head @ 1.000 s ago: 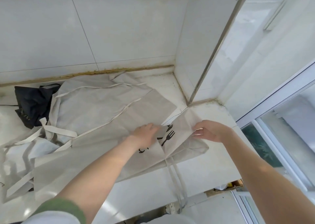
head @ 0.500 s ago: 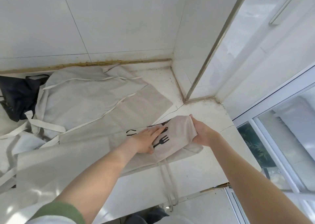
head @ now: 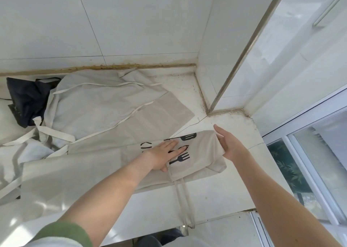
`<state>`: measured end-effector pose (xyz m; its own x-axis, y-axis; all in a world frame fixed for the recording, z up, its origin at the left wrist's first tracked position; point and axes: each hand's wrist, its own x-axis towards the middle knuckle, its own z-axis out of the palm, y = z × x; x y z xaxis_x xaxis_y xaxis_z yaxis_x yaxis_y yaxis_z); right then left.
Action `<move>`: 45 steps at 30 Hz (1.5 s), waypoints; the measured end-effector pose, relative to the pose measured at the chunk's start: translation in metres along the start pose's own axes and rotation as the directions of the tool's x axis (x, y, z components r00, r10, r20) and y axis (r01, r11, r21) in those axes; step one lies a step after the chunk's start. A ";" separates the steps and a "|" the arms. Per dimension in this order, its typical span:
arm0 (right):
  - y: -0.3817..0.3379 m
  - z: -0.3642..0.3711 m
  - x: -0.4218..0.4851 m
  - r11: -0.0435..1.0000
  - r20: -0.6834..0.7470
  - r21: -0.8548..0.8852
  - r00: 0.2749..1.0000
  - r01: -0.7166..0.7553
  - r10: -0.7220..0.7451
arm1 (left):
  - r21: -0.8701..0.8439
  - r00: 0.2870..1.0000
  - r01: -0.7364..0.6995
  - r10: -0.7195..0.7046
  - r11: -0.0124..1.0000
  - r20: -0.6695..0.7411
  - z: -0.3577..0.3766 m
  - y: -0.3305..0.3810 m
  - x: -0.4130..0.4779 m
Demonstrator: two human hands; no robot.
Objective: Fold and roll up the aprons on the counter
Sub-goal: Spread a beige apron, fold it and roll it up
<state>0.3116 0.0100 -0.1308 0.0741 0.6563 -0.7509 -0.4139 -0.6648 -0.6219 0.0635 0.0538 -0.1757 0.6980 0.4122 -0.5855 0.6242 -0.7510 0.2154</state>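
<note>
apron (head: 105, 164) on counter (head: 216, 196), dark cloth (head: 28, 100) left

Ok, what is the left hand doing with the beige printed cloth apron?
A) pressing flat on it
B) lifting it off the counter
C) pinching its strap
A: the left hand lies palm-down, fingers straight, on the beige printed cloth apron beside its fork print.

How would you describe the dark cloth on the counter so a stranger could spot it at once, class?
Start at the white counter and follow the tiled wall to the far left. There a crumpled cloth lies against the beige aprons. It is the only dark, near-black fabric; everything around it is pale.
</note>
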 end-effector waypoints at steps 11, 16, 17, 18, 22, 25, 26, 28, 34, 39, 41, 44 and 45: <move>0.002 -0.021 0.010 0.948 -0.123 -0.310 0.985 0.077 -0.120 | -0.206 0.989 0.086 -0.108 0.975 -0.098 -0.007 0.002 -0.010; 0.020 -0.027 0.007 0.890 -0.093 -0.454 0.996 -0.026 -0.018 | -0.210 0.972 0.124 -0.161 0.970 -0.173 -0.006 0.000 -0.004; 0.024 -0.028 0.009 0.882 -0.109 -0.472 0.993 -0.010 -0.047 | -0.201 0.972 0.121 -0.157 0.972 -0.174 -0.005 0.001 -0.002; 0.026 -0.028 0.007 0.877 -0.120 -0.480 0.990 0.009 -0.076 | -0.196 0.973 0.118 -0.153 0.973 -0.172 -0.003 0.001 0.000; 0.031 -0.028 0.006 0.904 -0.052 -0.425 0.995 0.053 -0.083 | -0.271 0.979 0.126 -0.163 0.954 -0.121 0.000 0.005 0.003; 0.036 -0.033 -0.001 0.940 0.045 -0.334 0.998 0.062 -0.050 | -0.283 0.982 0.133 -0.165 0.950 -0.093 0.002 0.003 0.003; 0.037 -0.036 -0.004 0.941 0.066 -0.334 0.997 0.061 -0.041 | -0.264 0.982 0.135 -0.164 0.955 -0.089 0.004 0.002 0.003; 0.042 -0.044 -0.008 0.922 0.118 -0.385 0.993 0.051 -0.006 | -0.216 0.983 0.138 -0.160 0.967 -0.089 0.009 0.002 0.004; 0.050 -0.059 -0.015 0.798 0.040 -0.603 0.999 0.012 0.015 | -0.256 0.988 0.103 -0.128 0.961 -0.086 0.011 0.000 0.003; 0.057 -0.066 -0.019 0.840 -0.033 -0.536 0.992 0.088 -0.125 | -0.140 0.989 0.065 -0.082 0.988 -0.119 0.021 -0.004 -0.003; 0.064 -0.069 -0.021 0.866 -0.058 -0.490 0.988 0.100 -0.146 | -0.105 0.991 0.055 -0.067 0.993 -0.119 0.023 -0.005 -0.003; 0.071 -0.069 -0.024 0.922 -0.071 -0.367 0.984 0.125 -0.162 | -0.111 0.990 0.050 -0.064 0.993 -0.125 0.021 -0.001 -0.007; 0.072 -0.067 -0.026 0.937 -0.063 -0.323 0.985 0.132 -0.161 | -0.118 0.988 0.034 -0.051 0.992 -0.148 0.021 0.004 -0.009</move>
<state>0.3407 -0.0795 -0.1708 0.1964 0.7309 -0.6536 -0.0854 -0.6513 -0.7540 0.0529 0.0363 -0.1861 0.7093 0.5218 -0.4739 0.6844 -0.6707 0.2859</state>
